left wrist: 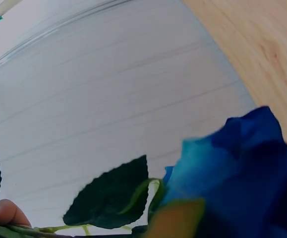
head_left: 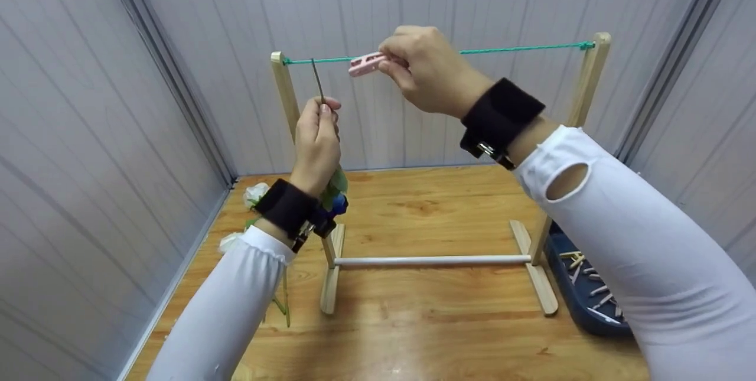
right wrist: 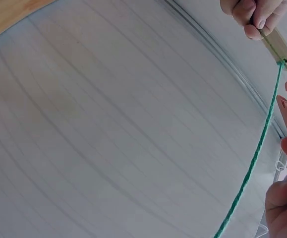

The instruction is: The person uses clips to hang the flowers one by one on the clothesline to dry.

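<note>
My left hand (head_left: 318, 142) grips the stem (head_left: 318, 81) of a blue rose (left wrist: 227, 173), whose bloom hangs down below the wrist. The stem's tip points up and reaches the green cord (head_left: 520, 49) near its left end. A pink clothespin (head_left: 366, 64) is pinched between the thumb and fingers of my right hand (head_left: 431, 71). It points left, close to the cord and a short way right of the stem. In the left wrist view a dark green leaf (left wrist: 111, 198) stands beside the bloom.
The cord runs between two wooden posts (head_left: 587, 82) joined low down by a white rod (head_left: 434, 260). White roses (head_left: 256, 195) lie on the wooden table (head_left: 425, 322) at the left. A dark blue tray (head_left: 582, 313) of several clothespins stands at the right, partly behind my sleeve.
</note>
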### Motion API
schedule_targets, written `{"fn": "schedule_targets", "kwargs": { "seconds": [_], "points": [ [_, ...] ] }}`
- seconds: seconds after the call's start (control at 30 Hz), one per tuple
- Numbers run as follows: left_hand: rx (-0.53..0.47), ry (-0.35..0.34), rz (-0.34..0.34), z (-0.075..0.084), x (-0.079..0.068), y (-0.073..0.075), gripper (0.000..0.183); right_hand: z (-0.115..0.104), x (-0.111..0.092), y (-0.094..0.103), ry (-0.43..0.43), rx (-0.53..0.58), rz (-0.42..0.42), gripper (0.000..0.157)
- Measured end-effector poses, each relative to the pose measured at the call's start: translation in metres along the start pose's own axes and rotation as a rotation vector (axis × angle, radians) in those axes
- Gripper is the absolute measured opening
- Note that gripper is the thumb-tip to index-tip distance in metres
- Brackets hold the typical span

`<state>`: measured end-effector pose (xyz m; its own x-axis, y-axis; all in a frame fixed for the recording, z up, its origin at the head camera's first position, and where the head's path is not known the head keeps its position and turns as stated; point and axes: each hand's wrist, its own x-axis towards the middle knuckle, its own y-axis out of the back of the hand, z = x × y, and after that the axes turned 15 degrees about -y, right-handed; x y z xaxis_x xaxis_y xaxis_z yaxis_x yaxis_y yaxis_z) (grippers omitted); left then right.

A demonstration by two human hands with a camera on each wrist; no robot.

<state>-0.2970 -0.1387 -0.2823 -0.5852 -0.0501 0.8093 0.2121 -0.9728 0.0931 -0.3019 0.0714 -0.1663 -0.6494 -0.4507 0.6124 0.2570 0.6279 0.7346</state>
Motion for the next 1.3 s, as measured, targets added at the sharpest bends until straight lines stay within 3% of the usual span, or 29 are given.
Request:
{"fn": "schedule_targets", "kwargs": {
  "seconds": [0.5,1.07,1.3],
  "points": [
    [0.032,0.036,-0.014,-0.001,0.006,-0.002,0.033,-0.022,0.033,-0.010,-0.198,-0.061,-0.100,0.028],
    [0.060,0.079,-0.038,-0.002,0.008,0.000,0.033,-0.025,0.043,-0.030,-0.243,-0.019,-0.168,0.028],
    [0.061,0.082,-0.041,-0.004,0.009,-0.002,0.033,-0.021,0.043,-0.028,-0.261,-0.038,-0.222,0.029]
  ]
}}
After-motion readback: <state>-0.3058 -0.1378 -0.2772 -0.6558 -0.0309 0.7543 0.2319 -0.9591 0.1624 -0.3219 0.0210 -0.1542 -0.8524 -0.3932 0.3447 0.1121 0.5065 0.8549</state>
